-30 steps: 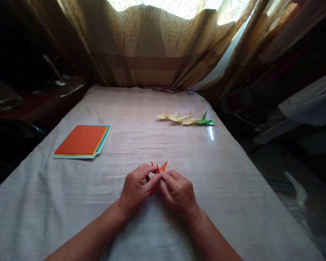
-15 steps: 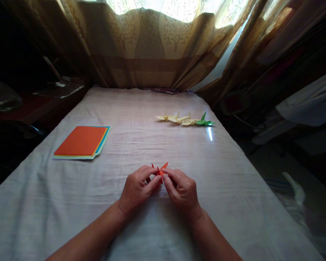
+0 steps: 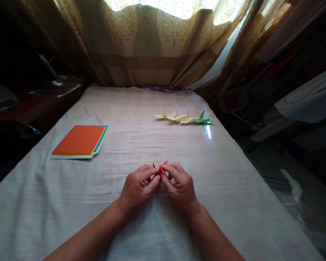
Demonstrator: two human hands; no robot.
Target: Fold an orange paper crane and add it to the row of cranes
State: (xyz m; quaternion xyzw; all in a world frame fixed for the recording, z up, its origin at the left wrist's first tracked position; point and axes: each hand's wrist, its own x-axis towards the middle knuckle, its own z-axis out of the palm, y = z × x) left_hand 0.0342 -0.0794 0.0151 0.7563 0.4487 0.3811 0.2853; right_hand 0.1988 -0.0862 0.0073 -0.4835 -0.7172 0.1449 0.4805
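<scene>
My left hand (image 3: 137,188) and my right hand (image 3: 179,186) meet over the near middle of a cloth-covered table (image 3: 233,188). Both pinch a small folded orange paper piece (image 3: 159,169), whose pointed tips stick up between my fingertips. Most of the piece is hidden by my fingers. A stack of coloured paper sheets (image 3: 80,141) with an orange sheet on top lies to the left. Farther back on the right, three pale yellow paper cranes (image 3: 176,117) and one green paper crane (image 3: 203,120) stand in a row.
Brown patterned curtains (image 3: 152,43) hang behind the table's far edge. A dark side surface (image 3: 29,105) with a shiny plastic item is at the left. White cloth and clutter lie on the floor to the right.
My right hand's fingers have moved up over the orange piece, covering more of its right tip. The hands stay in the same place on the table.
</scene>
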